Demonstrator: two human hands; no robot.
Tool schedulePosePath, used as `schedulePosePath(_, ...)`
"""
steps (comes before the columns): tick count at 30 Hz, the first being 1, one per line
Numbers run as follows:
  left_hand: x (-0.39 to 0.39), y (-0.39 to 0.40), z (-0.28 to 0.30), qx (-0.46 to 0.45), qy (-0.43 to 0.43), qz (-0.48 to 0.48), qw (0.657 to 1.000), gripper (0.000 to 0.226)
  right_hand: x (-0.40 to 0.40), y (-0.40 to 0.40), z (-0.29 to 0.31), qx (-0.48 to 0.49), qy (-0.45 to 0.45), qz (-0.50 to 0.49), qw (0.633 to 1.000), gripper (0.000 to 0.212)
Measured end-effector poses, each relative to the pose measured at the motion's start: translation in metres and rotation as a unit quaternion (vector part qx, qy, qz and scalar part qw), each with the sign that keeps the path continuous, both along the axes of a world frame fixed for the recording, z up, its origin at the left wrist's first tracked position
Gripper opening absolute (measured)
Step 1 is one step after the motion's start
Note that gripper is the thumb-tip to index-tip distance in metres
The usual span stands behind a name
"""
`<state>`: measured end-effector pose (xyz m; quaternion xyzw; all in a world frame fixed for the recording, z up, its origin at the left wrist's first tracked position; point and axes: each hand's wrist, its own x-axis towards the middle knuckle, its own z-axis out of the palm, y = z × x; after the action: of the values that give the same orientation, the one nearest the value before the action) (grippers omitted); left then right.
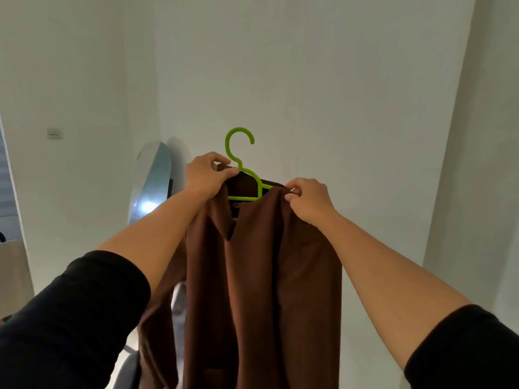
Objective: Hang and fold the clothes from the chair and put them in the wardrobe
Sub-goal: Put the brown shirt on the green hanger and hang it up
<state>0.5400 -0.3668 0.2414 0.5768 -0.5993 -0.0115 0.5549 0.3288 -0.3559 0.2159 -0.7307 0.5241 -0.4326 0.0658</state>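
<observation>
Head view is showing a brown shirt point(261, 276) hanging on a green hanger point(242, 167), raised before a white wall point(337, 80). The left hand point(206, 175) is pinching the collar beside the hook, while the right hand point(307, 199) is pinching the shoulder fabric.

Soft, dim indoor light fills the room, giving the white wall point(323, 80) a grey-green cast. The brightest spot is a small glare on the mirror point(150, 189) left of the green hanger point(241, 164); behind the mirror's top edge a faint rounded shadow lies on the wall. The hanger looks sharp and saturated. Below it, the brown garment point(261, 290) shows shallow shading in its folds. Towards the corners, far from the hanger, wall lines bow with wide-angle distortion and detail goes slightly soft.
</observation>
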Motion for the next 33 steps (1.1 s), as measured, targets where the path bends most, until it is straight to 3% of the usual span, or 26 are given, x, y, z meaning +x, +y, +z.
schedulePosePath(4, 0.026, 0.001, -0.008, 0.068, -0.079, 0.053, 0.993, 0.029, -0.016, 0.003, 0.005, -0.04, 0.004, -0.01, 0.999, 0.021)
schedulePosePath(9, 0.017, -0.001, -0.017, 0.068, -0.17, 0.051, 0.982, 0.029, -0.02, 0.011, 0.008, -0.079, -0.013, 0.014, 0.997, 0.017)
schedulePosePath(17, -0.001, 0.005, -0.033, 0.013, -0.199, -0.083, 0.976, 0.032, -0.036, 0.018, 0.012, -0.13, -0.078, -0.039, 0.988, 0.013)
schedulePosePath(19, -0.006, 0.002, -0.035, -0.008, -0.189, -0.084, 0.978, 0.031, -0.042, 0.02, 0.016, -0.116, -0.076, -0.041, 0.989, 0.012)
schedulePosePath(22, -0.011, 0.002, -0.034, -0.051, -0.159, -0.062, 0.984, 0.031, -0.051, 0.026, 0.019, -0.036, -0.095, 0.036, 0.994, 0.007)
schedulePosePath(24, -0.013, 0.003, -0.033, -0.079, -0.157, -0.061, 0.983, 0.032, -0.057, 0.03, 0.021, 0.031, -0.109, 0.081, 0.99, 0.022)
schedulePosePath(27, -0.017, 0.006, -0.029, -0.107, -0.17, -0.067, 0.977, 0.033, -0.063, 0.031, 0.021, 0.077, -0.006, 0.032, 0.996, 0.039)
schedulePosePath(30, -0.025, 0.011, -0.025, -0.127, -0.175, -0.091, 0.972, 0.032, -0.061, 0.031, 0.016, 0.067, 0.128, -0.004, 0.99, 0.024)
schedulePosePath(33, -0.024, 0.015, -0.022, -0.116, -0.19, -0.09, 0.971, 0.034, -0.051, 0.033, 0.013, 0.016, 0.089, -0.017, 0.996, 0.019)
